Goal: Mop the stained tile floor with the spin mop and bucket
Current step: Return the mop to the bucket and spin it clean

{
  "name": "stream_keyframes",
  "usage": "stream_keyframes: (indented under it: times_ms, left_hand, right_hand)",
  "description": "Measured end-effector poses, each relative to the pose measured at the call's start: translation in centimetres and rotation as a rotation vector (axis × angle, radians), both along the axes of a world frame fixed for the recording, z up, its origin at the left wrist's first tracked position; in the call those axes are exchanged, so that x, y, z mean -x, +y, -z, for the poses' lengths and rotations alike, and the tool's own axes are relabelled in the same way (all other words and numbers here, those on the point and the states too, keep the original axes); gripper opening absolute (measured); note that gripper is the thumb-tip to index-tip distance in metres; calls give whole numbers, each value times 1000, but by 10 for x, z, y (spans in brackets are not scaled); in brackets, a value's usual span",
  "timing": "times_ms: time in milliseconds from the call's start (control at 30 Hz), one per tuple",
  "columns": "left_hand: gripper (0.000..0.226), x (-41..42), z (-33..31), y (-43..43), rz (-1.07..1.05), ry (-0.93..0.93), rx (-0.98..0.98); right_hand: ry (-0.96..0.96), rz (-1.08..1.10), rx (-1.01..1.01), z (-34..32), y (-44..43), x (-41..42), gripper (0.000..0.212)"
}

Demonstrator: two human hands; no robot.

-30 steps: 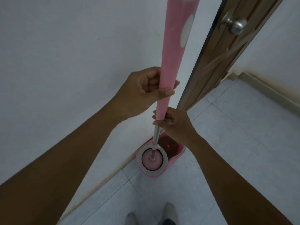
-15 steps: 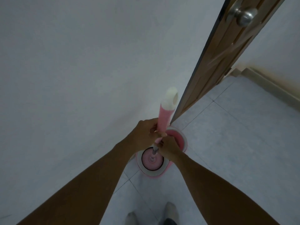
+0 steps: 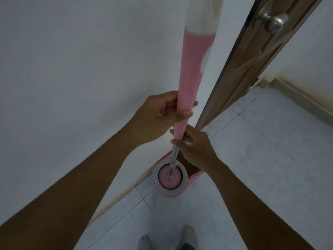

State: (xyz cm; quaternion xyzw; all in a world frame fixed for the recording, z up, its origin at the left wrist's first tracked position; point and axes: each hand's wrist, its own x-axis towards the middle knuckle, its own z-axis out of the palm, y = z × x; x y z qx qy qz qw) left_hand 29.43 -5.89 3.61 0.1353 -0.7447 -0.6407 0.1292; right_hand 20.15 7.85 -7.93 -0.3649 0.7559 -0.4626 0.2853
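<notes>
Raised since half a second ago: pink mop handle [image 3: 191, 73], top now past the upper frame edge, both hands higher. Left hand [image 3: 158, 114] wrapped round the handle; right hand [image 3: 196, 147] just below, pinching its lower end above the bare steel shaft [image 3: 173, 156]. Round pink mop head [image 3: 169, 178] seated in the grey-rimmed spinner [image 3: 185, 175] of the pink plastic bucket [image 3: 169, 193], on pale glossy tiles [image 3: 270, 159] beside the wall [image 3: 72, 87].

Plain white wall [image 3: 72, 69] on the left, with pale skirting [image 3: 122, 193] along the bottom. Brown wooden door [image 3: 252, 73] stands open on the right, round metal knob [image 3: 274, 22] up top. Two feet [image 3: 188, 235] poke in at the bottom edge.
</notes>
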Motion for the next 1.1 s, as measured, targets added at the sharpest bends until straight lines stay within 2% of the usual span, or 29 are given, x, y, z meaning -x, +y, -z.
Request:
stream_keyframes:
  times_ms: [133, 233, 367, 433, 533, 633, 733, 867, 1000, 1100]
  left_hand:
    - [46, 2, -36, -2, 5, 105, 43]
    - [44, 4, -28, -2, -21, 83, 66]
    - [31, 4, 18, 5, -11, -94, 158]
    - [31, 5, 39, 2, -19, -159, 236]
    - [29, 3, 67, -8, -28, -307, 291]
    - [27, 3, 93, -6, 103, -513, 274]
    - [31, -3, 109, 4, 188, -592, 265]
    - [30, -10, 104, 10, 96, -470, 133]
    - [34, -9, 69, 8, 34, -283, -18]
    - [34, -6, 34, 7, 22, -151, 9]
  right_hand:
    - [85, -5, 107, -35, -3, 1, 44]
    - [93, 14, 65, -27, -6, 1, 39]
    - [158, 132, 9, 28, -9, -18, 18]
    - [160, 175, -31, 51, -16, -23, 13]
    - [25, 133, -175, 80, -26, -26, 16]
    - [-73, 97, -314, 104, -24, -21, 23]
    - [-106, 38, -396, 115, -10, -19, 16]
    - [-109, 65, -337, 103, 5, -22, 12]
    - [-209, 124, -167, 71, 3, -15, 24]
    - [-111, 76, -67, 40, 3, -4, 31]
